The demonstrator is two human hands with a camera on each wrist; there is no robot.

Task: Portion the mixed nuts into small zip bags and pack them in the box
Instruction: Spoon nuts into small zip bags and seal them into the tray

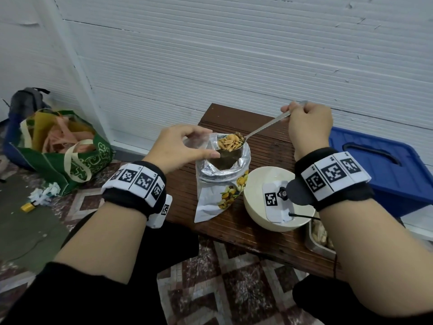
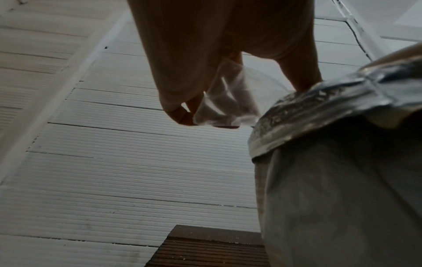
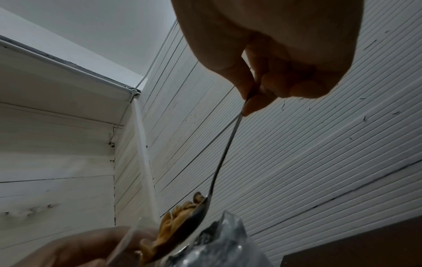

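A foil pouch of mixed nuts (image 1: 220, 184) stands open on the dark wooden table (image 1: 257, 141). My right hand (image 1: 309, 127) pinches the handle of a metal spoon (image 1: 264, 127), and its bowl, heaped with nuts (image 1: 230, 142), hovers over the pouch mouth. My left hand (image 1: 178, 148) pinches a small clear zip bag (image 1: 199, 146) beside the pouch's left rim; the left wrist view shows the clear zip bag (image 2: 226, 106) gripped between fingers and thumb. In the right wrist view the spoon (image 3: 219, 173) carries nuts (image 3: 175, 218) right at the clear bag's edge.
An empty cream bowl (image 1: 262, 179) sits right of the pouch, partly behind my right wrist. A metal tray (image 1: 316, 240) with pale pieces lies at the table's right front. A blue plastic box (image 1: 379, 165) stands to the right. A green tote bag (image 1: 63, 148) sits on the floor left.
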